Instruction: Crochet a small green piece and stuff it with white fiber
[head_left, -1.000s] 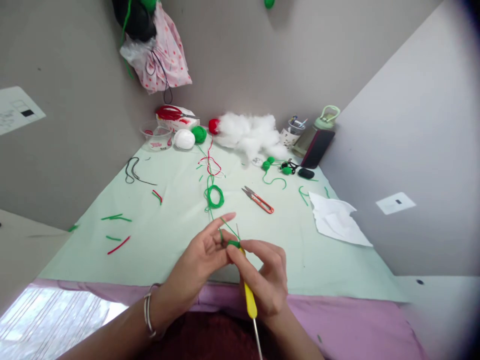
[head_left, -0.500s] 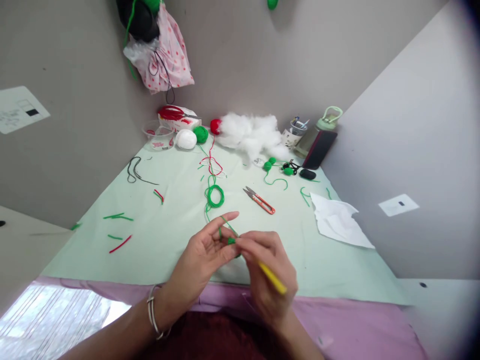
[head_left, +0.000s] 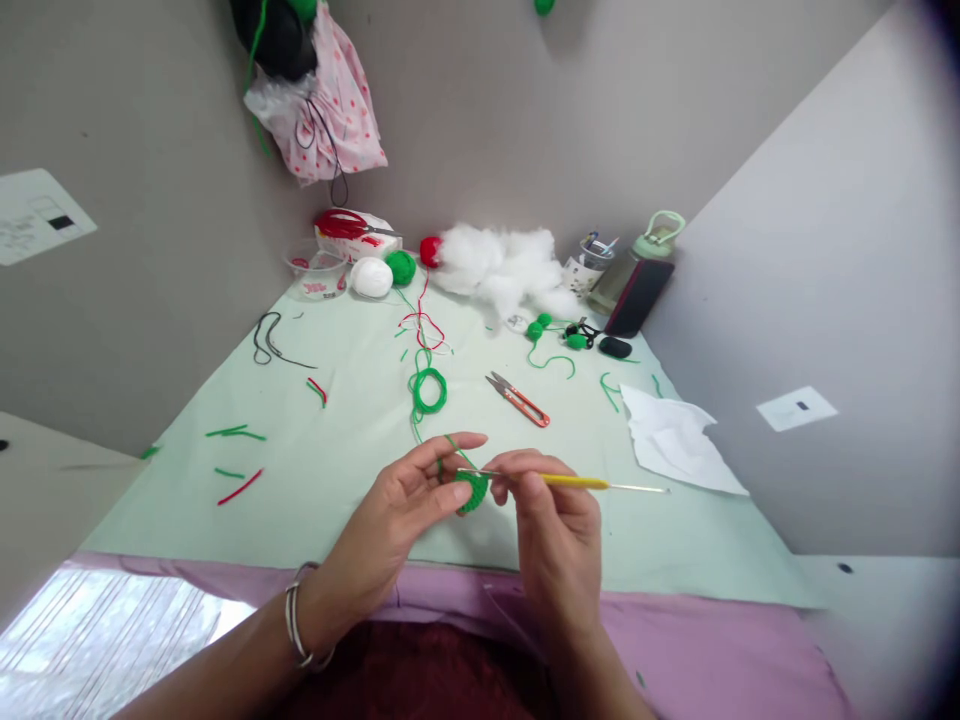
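My left hand (head_left: 409, 505) pinches a small round green crochet piece (head_left: 472, 492) over the near edge of the table, with green yarn (head_left: 429, 392) looped over its forefinger and running back across the table. My right hand (head_left: 555, 530) grips a yellow-handled crochet hook (head_left: 574, 482), which lies level and points left, its tip at the green piece. Both hands meet just above the pale green table cover (head_left: 345, 460).
Red thread snips (head_left: 517, 400) lie past my hands, and crumpled white paper (head_left: 675, 440) lies at the right. White stuffing (head_left: 499, 265), yarn balls (head_left: 386, 272), red scissors (head_left: 345, 225), a phone (head_left: 636, 296) and a bottle (head_left: 654, 235) line the back wall. Yarn scraps (head_left: 236, 455) litter the left.
My right hand has swung the hook from pointing down at my lap to lying level with its end out to the right. The green piece now shows between my fingers.
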